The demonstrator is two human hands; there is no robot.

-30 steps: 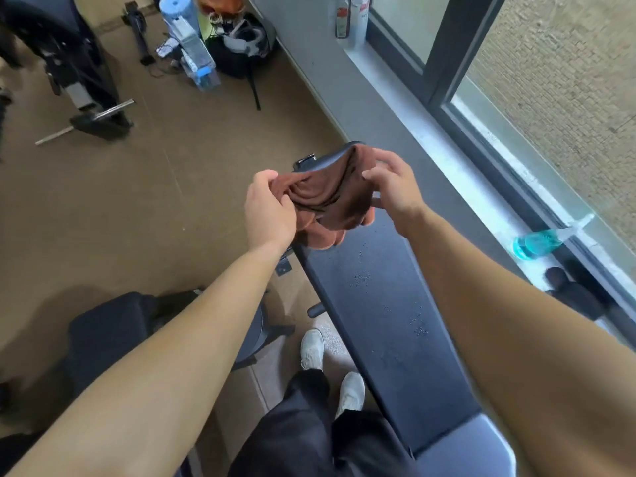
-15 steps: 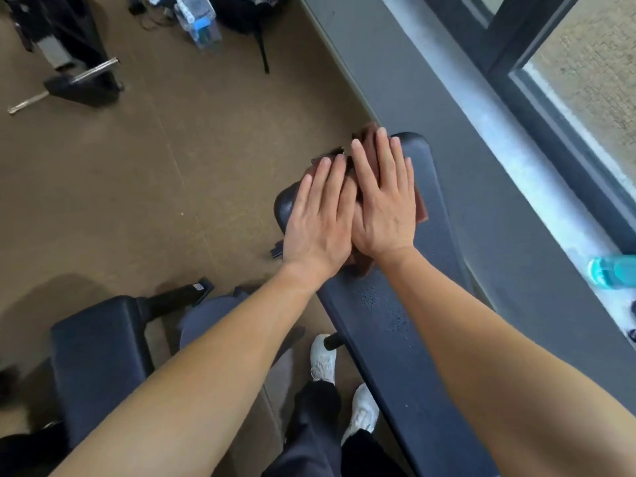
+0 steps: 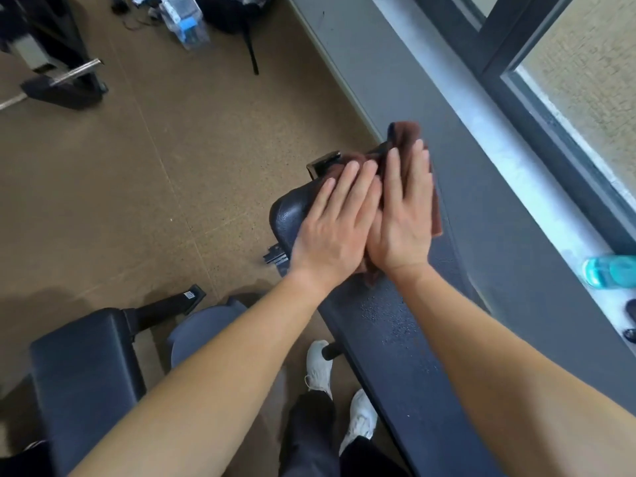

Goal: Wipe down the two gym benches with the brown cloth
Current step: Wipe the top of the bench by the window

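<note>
Gym floor; both hands flat, pressing brown cloth [image 3: 435, 204] on bench [image 3: 395, 342].

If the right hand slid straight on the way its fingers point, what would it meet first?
Probably the bunched fold of the brown cloth just past the fingertips of the right hand, at the far end of the bench. Beyond it lies the grey wall, though depth is unclear.

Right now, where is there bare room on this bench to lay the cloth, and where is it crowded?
The bench pad nearward of the hands is bare, though dotted with droplets. The sill is bare beyond the bottle. Crowded: the far end, where the left hand and right hand press the cloth.
</note>
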